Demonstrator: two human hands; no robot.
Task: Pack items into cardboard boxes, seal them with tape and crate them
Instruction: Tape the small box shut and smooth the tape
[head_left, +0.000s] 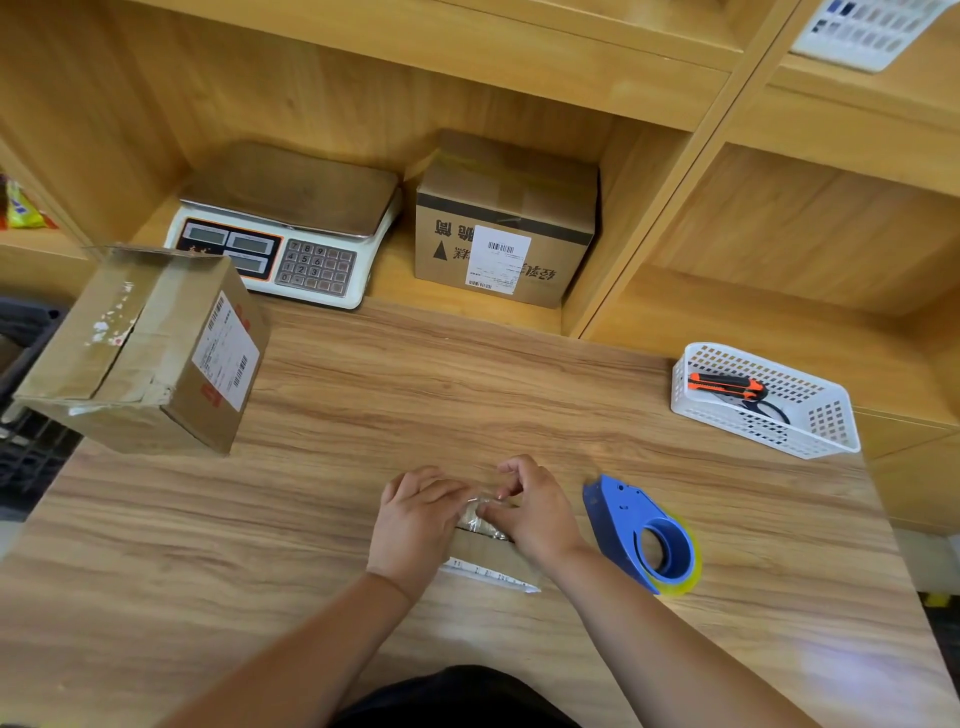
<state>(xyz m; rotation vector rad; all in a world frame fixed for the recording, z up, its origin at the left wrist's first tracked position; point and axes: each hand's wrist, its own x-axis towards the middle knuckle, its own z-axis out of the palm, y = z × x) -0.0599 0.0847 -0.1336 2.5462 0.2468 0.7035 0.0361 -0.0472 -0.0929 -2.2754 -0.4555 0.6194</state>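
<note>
Plainly legible writing is scarce: the keypad of the single weighing scale (291, 244) shows digits 7 8 9, 4 5 6, 1 2 3 and 0, while its two displays are too dim to read. Three cardboard boxes are in view. The box in the shelf nook (545, 208) bears upside-down black Chinese characters, a black triangle and one white barcode label (497, 260) whose print is too small to read. The tilted box at left (130, 358) carries one white barcode label and red marks. The small flat box (488, 556) lies on the counter (467, 395) at the near middle, a white strip along its near edge. Above it, the left hand (415, 525) and right hand (535, 514) each have their grip clenched on a crinkly clear-wrapped packet (475, 514). Just right lies one blue tape dispenser (644, 535). One white basket (826, 436) holds one orange-black utility knife (727, 385) and one pair of scissors (771, 409).
</note>
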